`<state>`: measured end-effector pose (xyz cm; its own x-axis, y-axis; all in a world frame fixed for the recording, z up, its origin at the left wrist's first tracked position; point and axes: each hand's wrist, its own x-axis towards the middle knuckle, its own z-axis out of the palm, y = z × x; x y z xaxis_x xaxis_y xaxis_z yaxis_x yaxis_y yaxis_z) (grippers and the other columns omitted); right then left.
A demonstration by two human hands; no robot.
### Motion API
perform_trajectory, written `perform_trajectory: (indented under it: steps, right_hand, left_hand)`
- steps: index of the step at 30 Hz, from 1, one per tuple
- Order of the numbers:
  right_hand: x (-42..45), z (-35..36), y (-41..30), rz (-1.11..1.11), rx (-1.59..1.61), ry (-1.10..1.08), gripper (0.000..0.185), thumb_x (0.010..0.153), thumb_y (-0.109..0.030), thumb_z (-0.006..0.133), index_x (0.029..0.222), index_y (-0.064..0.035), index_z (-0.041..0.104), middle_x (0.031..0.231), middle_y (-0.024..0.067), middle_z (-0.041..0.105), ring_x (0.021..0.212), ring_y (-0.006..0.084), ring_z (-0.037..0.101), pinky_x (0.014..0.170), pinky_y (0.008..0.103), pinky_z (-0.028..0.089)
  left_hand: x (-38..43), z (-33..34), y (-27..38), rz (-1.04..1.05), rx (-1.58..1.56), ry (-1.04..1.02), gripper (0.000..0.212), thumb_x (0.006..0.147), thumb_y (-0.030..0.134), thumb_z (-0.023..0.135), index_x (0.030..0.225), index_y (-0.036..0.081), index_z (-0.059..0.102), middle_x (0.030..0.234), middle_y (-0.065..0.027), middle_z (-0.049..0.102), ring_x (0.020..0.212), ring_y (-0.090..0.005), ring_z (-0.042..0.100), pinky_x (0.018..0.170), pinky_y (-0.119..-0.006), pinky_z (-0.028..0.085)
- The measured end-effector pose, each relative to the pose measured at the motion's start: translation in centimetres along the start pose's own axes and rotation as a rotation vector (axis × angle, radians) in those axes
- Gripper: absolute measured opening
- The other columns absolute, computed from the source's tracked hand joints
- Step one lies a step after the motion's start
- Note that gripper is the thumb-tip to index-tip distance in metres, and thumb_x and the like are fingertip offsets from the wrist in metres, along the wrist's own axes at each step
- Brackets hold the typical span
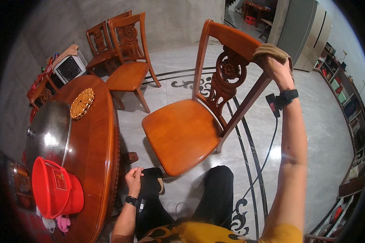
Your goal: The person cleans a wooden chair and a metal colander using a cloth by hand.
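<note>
A carved wooden chair [182,133] stands before me on the floor, its seat facing the round table. My right hand [275,68] holds a brown cloth [266,51] against the right end of the chair's top rail [232,36]. The cloth wraps over that corner and hides it. Close to my left knee is my left hand [134,180], holding nothing that I can see; its fingers are curled and drawn together. A strap with a small device sits on each wrist, and a cable hangs from the right one.
Left of me stands a round wooden table [92,170] bearing a red bucket [74,194], a large metal dome cover [51,133] and a woven trivet [82,103]. More wooden chairs [129,76] stand by the wall. Low shelves [342,88] and a refrigerator [311,39] line the right side.
</note>
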<state>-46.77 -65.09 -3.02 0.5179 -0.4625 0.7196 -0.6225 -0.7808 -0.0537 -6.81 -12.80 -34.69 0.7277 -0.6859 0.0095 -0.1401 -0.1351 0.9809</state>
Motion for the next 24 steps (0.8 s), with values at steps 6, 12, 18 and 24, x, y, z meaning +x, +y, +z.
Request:
perform_trajectory:
  steps: [6, 12, 18, 24]
  right_hand:
    - [2.3, 4.4, -1.4, -0.062, -0.542, -0.107, 0.041, 0.083, -0.031, 0.073, 0.123, -0.0218, 0.069, 0.132, 0.0019, 0.064, 0.129, 0.0264, 0.051, 0.105, 0.047, 0.037]
    - [3.9, 12.7, 2.5, -0.171, -0.707, -0.173, 0.051, 0.081, -0.024, 0.069, 0.131, -0.0143, 0.064, 0.137, 0.0095, 0.059, 0.134, 0.0412, 0.042, 0.118, 0.0578, 0.027]
    - [4.3, 13.7, -1.2, -0.186, -0.716, -0.271, 0.031, 0.099, -0.018, 0.048, 0.108, -0.0164, 0.077, 0.129, 0.0046, 0.058, 0.123, 0.034, 0.048, 0.111, 0.0491, 0.036]
    - [-0.9, 11.0, -4.8, -0.12, -0.798, -0.358, 0.03, 0.089, -0.015, 0.058, 0.116, -0.0161, 0.071, 0.134, 0.0075, 0.058, 0.117, 0.0307, 0.051, 0.103, 0.0433, 0.041]
  left_hand:
    - [0.3, -0.2, 0.2, -0.008, 0.011, -0.001, 0.022, 0.101, 0.017, 0.065, 0.101, -0.004, 0.072, 0.096, -0.0078, 0.073, 0.076, -0.0097, 0.065, 0.073, -0.026, 0.054]
    - [0.7, -0.5, 0.0, -0.01, 0.025, -0.003, 0.022, 0.102, 0.018, 0.064, 0.1, -0.003, 0.072, 0.095, -0.0069, 0.073, 0.075, -0.0101, 0.065, 0.072, -0.025, 0.052]
    - [1.0, -2.0, 0.6, -0.074, -0.02, 0.034, 0.023, 0.103, 0.021, 0.061, 0.101, 0.0, 0.071, 0.094, -0.0045, 0.071, 0.077, -0.0094, 0.062, 0.074, -0.025, 0.049]
    - [0.5, -2.7, 1.7, -0.14, 0.042, -0.002, 0.024, 0.106, 0.023, 0.056, 0.1, 0.002, 0.065, 0.105, -0.0073, 0.069, 0.089, -0.0137, 0.062, 0.083, -0.03, 0.05]
